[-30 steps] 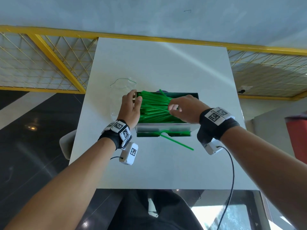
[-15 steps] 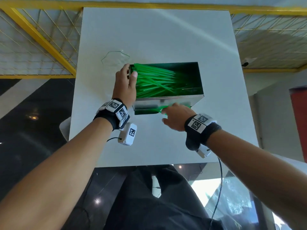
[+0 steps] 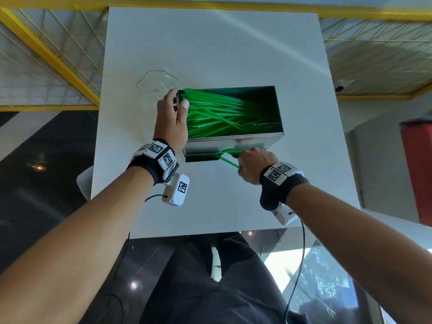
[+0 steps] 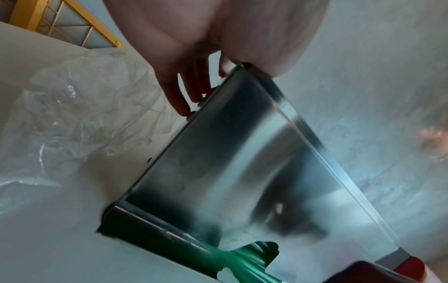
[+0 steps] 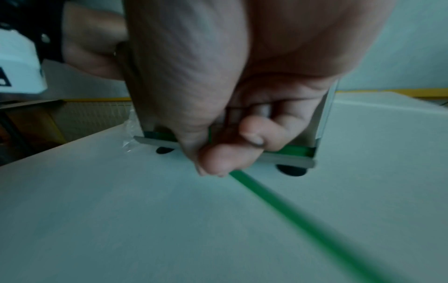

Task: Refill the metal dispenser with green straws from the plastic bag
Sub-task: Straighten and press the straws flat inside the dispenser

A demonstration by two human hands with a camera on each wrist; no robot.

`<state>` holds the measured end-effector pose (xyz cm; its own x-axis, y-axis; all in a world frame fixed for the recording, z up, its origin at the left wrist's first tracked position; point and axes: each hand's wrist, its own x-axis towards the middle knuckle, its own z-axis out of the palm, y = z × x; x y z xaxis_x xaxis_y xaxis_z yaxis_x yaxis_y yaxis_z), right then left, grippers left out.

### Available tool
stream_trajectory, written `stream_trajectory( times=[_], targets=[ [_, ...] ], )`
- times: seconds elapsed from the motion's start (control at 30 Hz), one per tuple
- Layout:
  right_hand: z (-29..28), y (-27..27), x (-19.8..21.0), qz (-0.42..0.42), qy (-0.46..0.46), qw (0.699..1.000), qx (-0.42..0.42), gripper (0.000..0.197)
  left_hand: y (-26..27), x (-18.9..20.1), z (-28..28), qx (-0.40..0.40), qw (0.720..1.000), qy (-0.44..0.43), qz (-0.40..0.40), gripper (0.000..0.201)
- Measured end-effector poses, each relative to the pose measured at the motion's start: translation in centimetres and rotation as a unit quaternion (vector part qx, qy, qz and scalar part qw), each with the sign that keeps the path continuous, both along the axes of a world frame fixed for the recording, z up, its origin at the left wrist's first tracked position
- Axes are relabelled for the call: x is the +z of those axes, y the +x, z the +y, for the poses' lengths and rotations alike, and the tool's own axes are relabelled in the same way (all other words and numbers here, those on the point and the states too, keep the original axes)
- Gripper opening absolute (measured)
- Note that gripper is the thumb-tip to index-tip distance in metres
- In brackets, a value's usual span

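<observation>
The metal dispenser (image 3: 268, 142) stands open-topped in the middle of the white table (image 3: 210, 43), filled with green straws (image 3: 217, 115). My left hand (image 3: 173, 118) grips its left wall, thumb inside over the rim and fingers (image 4: 179, 99) down the outside of the steel side (image 4: 242, 162). My right hand (image 3: 251, 164) is at the front tray slot, pinching one green straw (image 5: 290, 206) that lies slanted out of the slot onto the table. The clear plastic bag (image 3: 156, 80) lies crumpled left of the dispenser and looks empty in the left wrist view (image 4: 72, 114).
The table's near edge (image 3: 210, 233) is close behind my wrists. A yellow railing with mesh (image 3: 46, 54) runs beyond the table's left and far sides. A red object (image 3: 418, 171) stands at the right.
My right hand left the top of the straw pile, came down to the front slot and took hold of the slanted straw there. The left hand kept its grip on the left wall.
</observation>
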<state>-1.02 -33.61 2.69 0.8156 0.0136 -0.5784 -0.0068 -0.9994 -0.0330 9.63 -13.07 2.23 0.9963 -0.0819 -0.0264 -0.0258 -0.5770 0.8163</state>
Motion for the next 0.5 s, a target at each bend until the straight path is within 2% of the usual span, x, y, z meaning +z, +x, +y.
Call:
stream_trajectory(
  times=[0.13,0.27,0.37,0.43,0.5],
  targets=[
    [-2.0,-1.5,2.6,0.027,0.040,0.998,-0.031,0.016,0.0,0.3,-0.1,-0.003,1.000,0.013,0.010,0.051],
    [-2.9,-2.8,6.5,0.030,0.176,0.983,-0.039,0.013,0.0,0.8,-0.1,-0.005,1.000,0.016,0.018,0.051],
    [-1.8,-1.9,11.0,-0.105,0.289,0.950,-0.045,0.015,-0.1,1.2,-0.1,-0.004,0.999,0.017,0.031,0.051],
    [-0.8,-0.2,14.7,-0.218,0.352,0.909,-0.051,0.013,-0.2,1.4,0.0,0.000,0.999,0.017,0.031,0.051],
    [0.1,2.3,18.2,-0.287,0.390,0.874,-0.048,0.014,-0.3,1.6,0.2,0.003,0.999,0.011,0.034,0.049]
  ],
)
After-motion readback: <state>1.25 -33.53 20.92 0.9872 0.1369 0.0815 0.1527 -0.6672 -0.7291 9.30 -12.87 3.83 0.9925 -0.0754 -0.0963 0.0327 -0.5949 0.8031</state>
